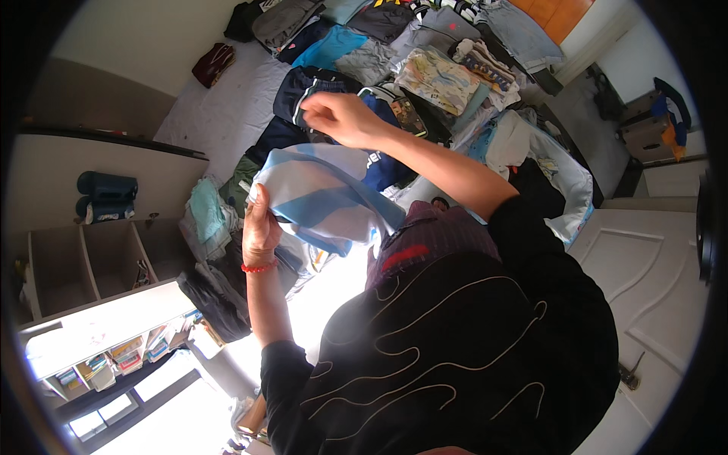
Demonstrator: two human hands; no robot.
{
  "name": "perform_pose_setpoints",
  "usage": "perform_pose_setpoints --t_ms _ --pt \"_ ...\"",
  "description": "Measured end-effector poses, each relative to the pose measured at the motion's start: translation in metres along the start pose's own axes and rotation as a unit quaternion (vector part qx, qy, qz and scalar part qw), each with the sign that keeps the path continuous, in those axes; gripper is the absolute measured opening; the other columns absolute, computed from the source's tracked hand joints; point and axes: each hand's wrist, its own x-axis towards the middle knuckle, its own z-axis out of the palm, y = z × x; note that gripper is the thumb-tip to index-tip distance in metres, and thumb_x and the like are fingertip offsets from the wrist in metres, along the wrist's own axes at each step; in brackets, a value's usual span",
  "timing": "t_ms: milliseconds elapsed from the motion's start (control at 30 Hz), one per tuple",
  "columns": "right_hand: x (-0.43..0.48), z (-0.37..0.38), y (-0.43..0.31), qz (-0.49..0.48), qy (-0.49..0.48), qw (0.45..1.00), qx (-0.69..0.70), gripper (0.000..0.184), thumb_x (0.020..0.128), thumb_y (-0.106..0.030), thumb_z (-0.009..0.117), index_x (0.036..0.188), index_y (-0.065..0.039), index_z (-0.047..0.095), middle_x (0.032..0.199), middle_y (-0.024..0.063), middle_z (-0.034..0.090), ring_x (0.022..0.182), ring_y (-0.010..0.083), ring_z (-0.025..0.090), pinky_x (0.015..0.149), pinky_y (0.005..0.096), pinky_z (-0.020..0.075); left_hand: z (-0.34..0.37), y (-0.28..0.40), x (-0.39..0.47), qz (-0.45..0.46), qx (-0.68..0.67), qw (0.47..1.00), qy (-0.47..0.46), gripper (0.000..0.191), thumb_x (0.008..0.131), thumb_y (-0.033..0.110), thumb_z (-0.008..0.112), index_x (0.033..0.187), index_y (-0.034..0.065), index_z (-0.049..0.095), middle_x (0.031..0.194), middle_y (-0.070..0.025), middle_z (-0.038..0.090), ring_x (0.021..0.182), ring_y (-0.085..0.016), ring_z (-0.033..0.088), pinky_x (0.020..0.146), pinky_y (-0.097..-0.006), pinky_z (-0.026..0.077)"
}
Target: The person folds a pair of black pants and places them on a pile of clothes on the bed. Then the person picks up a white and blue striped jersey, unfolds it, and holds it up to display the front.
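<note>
My left hand (261,226) grips the edge of a blue-and-white cloth garment (327,196), thumb on top, with a red beaded bracelet on the wrist. The cloth hangs loosely in front of my waist. Above it my right hand (344,119) hovers with bent fingers, slightly blurred; I cannot tell whether it touches anything. Just beyond its fingertips lie folded dark navy shorts with white piping (307,94). Below the right forearm is a navy garment with white lettering (384,170), partly hidden by the cloth.
Piles of clothes cover the bed (227,108), including a bright blue garment (330,46) and a printed folded garment (441,79). An open fabric bag (577,176) holding clothes is at right. Cabinet shelves (114,261) stand at left. A white door (642,273) is at right.
</note>
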Motion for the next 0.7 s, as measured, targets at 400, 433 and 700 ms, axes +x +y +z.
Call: perform_pose_setpoints --t_ms 400,433,700 --pt "-0.102 0.031 -0.027 0.026 -0.223 0.972 -0.068 0.038 0.088 -0.014 0.062 0.123 0.001 0.058 0.086 0.0222 0.068 0.079 0.0406 0.066 0.07 0.0448 0.0528 0.022 -0.006 -0.019 -0.002 -0.032 0.999 0.016 0.051 0.086 0.004 0.069 0.132 -0.0049 0.047 0.122 -0.018 0.062 0.109 -0.028 0.064 0.093 -0.04 0.054" --pt "-0.099 0.038 -0.022 0.069 -0.213 0.966 -0.133 0.043 0.088 -0.013 0.063 0.127 0.002 0.053 0.083 0.0228 0.067 0.076 0.0404 0.066 0.069 0.0433 0.0533 0.026 -0.004 -0.021 -0.011 -0.024 0.999 0.024 0.049 0.085 0.0 0.068 0.13 -0.0052 0.049 0.121 -0.0184 0.063 0.108 -0.028 0.065 0.092 -0.0394 0.055" --pt "-0.084 0.078 0.022 0.162 -0.163 0.973 0.038 0.032 0.086 -0.024 0.062 0.102 0.003 0.061 0.084 0.0201 0.067 0.079 0.0323 0.067 0.072 0.0393 0.0529 0.018 -0.023 -0.045 0.202 0.165 0.965 -0.011 0.044 0.083 0.004 0.069 0.123 -0.005 0.055 0.118 -0.0189 0.062 0.105 -0.029 0.064 0.091 -0.0427 0.051"
